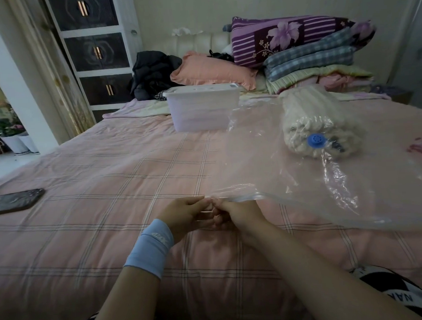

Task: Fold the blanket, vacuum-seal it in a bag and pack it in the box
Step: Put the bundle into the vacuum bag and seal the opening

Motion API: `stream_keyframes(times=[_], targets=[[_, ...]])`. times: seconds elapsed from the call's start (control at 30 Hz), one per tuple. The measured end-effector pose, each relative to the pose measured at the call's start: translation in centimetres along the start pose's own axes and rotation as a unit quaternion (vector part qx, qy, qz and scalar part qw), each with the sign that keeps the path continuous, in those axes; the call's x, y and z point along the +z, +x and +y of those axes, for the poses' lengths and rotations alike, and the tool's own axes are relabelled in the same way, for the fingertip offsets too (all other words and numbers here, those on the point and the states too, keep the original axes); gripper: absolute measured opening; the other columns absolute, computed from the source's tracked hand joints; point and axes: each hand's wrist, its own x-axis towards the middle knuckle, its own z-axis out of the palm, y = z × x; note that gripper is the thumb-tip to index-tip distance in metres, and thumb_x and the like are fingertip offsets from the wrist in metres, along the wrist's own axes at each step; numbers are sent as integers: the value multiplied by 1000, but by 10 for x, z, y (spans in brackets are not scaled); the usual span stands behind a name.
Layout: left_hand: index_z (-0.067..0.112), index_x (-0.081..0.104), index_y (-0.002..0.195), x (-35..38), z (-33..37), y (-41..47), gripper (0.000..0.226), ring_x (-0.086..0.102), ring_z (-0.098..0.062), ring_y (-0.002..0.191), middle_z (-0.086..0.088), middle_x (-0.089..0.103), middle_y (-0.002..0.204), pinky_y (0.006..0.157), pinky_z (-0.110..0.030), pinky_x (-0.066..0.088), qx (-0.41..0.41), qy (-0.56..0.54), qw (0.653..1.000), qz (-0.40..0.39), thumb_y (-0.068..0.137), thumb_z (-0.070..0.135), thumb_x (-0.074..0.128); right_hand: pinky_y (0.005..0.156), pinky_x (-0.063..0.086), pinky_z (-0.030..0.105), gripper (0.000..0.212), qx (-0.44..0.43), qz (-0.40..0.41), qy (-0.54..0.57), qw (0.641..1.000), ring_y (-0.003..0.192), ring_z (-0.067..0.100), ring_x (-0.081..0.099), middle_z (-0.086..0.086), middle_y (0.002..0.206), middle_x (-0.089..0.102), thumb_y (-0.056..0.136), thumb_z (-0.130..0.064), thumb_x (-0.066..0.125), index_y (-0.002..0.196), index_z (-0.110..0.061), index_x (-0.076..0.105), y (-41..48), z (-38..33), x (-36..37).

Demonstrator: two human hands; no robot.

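Lower centre, left hand [183, 215] and right hand [242, 213] both pinch the edge of one clear bag [265, 162]; inside, centre right, one rolled blanket [309, 112]; one lidded box [200, 109] upper centre

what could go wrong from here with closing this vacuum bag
1. The left hand and right hand pinch just one corner of the bag. The rest of its opening edge lies slack and wrinkled, so the seal may end up partly open and leak air.
2. The blanket inside is a bulky roll. Even once compressed, it might prove too big for the box, whose lid is on.
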Motion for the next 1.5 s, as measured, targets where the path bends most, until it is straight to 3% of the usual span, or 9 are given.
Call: stream_keyframes(times=[0.13, 0.27, 0.47, 0.73, 0.9, 1.03, 1.17, 1.4, 1.5], targets=[[-4, 68, 99, -1, 1, 2, 12, 67, -14, 67, -10, 67, 74, 67, -24, 60, 3, 15, 999, 34, 91, 2, 61, 55, 59, 35, 14, 3, 32, 7, 999, 46, 16, 58, 10, 68, 67, 89, -11, 73, 84, 1, 71, 1, -3, -4], [-4, 68, 87, 5, -6, 7, 6, 67, -16, 59, -13, 66, 71, 61, -24, 59, 24, 46, 996, 66, 89, 0, 64, 50, 56, 33, 18, -5, 57, 13, 998, 41, 17, 51, 10, 57, 59, 90, -4, 70, 75, 5, 67, 0, 1, -2], [-7, 69, 89, 7, -11, 10, 9, 68, -21, 65, -17, 68, 74, 65, -27, 59, 34, 42, 997, 53, 89, 2, 64, 55, 56, 36, 24, -14, 76, 3, 997, 41, 20, 55, 15, 56, 59, 91, -9, 71, 72, 6, 67, 5, 9, 1], [-7, 67, 99, 11, -10, 13, 15, 68, -18, 65, -13, 67, 71, 68, -28, 60, 43, 19, 996, 73, 87, 3, 67, 75, 60, 58, 27, -22, 84, -7, 996, 44, 22, 59, 10, 59, 63, 90, -15, 72, 80, 9, 69, 4, 1, -8], [-4, 70, 88, 16, -14, 13, 7, 67, -21, 66, -17, 68, 75, 66, -27, 60, 44, 24, 996, 67, 87, 2, 66, 72, 60, 50, 28, -15, 95, 13, 995, 43, 22, 59, 14, 57, 63, 90, -13, 74, 73, 9, 68, 1, 6, -5], [-5, 69, 96, 19, -15, 13, 13, 68, -22, 70, -18, 69, 78, 71, -30, 61, 47, 0, 997, 65, 87, 4, 67, 68, 61, 49, 29, -19, 95, 30, 995, 47, 26, 61, 17, 62, 66, 90, -14, 74, 74, 9, 69, 4, 7, -5], [-4, 67, 96, 14, -6, 6, 12, 71, -21, 73, -15, 71, 81, 62, -25, 60, 20, -16, 998, 53, 91, 7, 63, 52, 58, 36, 30, -19, 56, 10, 998, 50, 24, 58, 13, 62, 61, 91, -22, 73, 76, 4, 69, -3, 6, -5], [-4, 69, 93, 5, -6, 4, 12, 67, -16, 62, -16, 70, 80, 60, -29, 59, 38, 107, 990, 78, 91, 8, 64, 67, 63, 47, 31, 40, 70, 33, 996, 46, 20, 61, 19, 75, 65, 90, -19, 75, 98, 11, 69, -3, 14, 3], [-4, 69, 85, 8, -7, 7, 12, 63, -15, 58, -13, 68, 72, 59, -31, 59, 52, 163, 981, 87, 91, 4, 62, 55, 61, 38, 26, 54, 89, 77, 992, 52, 23, 61, 21, 77, 67, 92, -13, 72, 99, 11, 68, -4, 16, 9]])
